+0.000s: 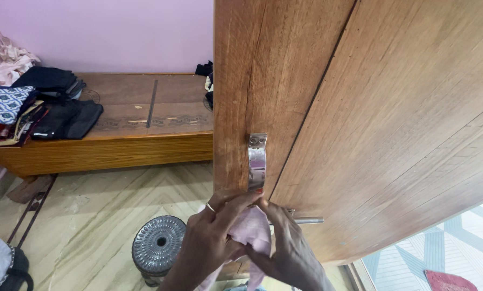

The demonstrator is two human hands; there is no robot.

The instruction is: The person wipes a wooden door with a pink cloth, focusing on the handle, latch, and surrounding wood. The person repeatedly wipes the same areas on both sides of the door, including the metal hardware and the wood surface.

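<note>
From the head view, your two hands meet low in the middle of the frame, bunched together around a pale pink cloth (pixel 250 229) at the edge of the wooden door (pixel 360 108). Your left hand (pixel 212 237), ring on one finger, is closed on the cloth and stretches a fingertip up to the lower end of the steel handle (pixel 257 160), which is screwed upright on the door's edge strip; that reach lets the fabric press right where the metal meets the wood. Your right hand (pixel 287 245) is also clamped on the cloth from the other side, keeping it taut against the door. A steel bolt (pixel 306 220) juts out to the right just behind your knuckles, though whether the cloth touches it is hard to tell. The door stands open, so its edge faces you. Lower centre-left, a round patterned stool (pixel 158 248) sits on the tiled floor (pixel 91 215). In the upper left, a low wooden bed (pixel 144 124) holds piled clothes (pixel 31 108) against the lilac wall.
</note>
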